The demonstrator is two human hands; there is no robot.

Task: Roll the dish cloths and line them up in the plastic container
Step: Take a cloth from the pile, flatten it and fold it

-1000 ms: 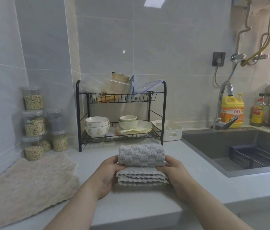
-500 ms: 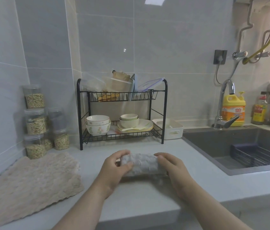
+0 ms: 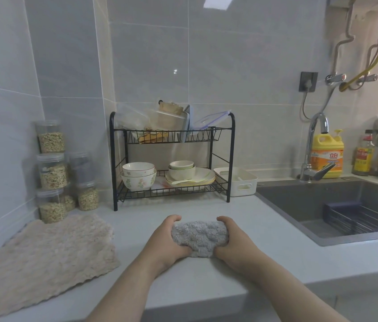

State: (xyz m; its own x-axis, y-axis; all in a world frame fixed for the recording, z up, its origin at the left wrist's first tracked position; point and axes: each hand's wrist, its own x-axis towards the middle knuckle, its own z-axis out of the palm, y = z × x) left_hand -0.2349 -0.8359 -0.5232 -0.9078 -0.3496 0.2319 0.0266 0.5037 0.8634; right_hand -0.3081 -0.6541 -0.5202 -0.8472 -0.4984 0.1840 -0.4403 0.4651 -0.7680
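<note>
Left hand [image 3: 167, 240] and right hand [image 3: 234, 243] grasp the rolled grey fleecy dish cloth [image 3: 198, 238] at the grey counter's [image 3: 281, 254] front edge; the beige shaggy cloth [image 3: 44, 256] lies unrolled, the white plastic container [image 3: 241, 183] seemingly unfilled.

Soft even light, probably overhead; glare patch [image 3: 216, 2] on wall tiles [image 3: 241, 66] at twelve o'clock, faint shadow under my right hand [image 3: 236, 247], edges bowed.

head cam | forward-down | near counter [image 3: 137, 228] | single view
</note>
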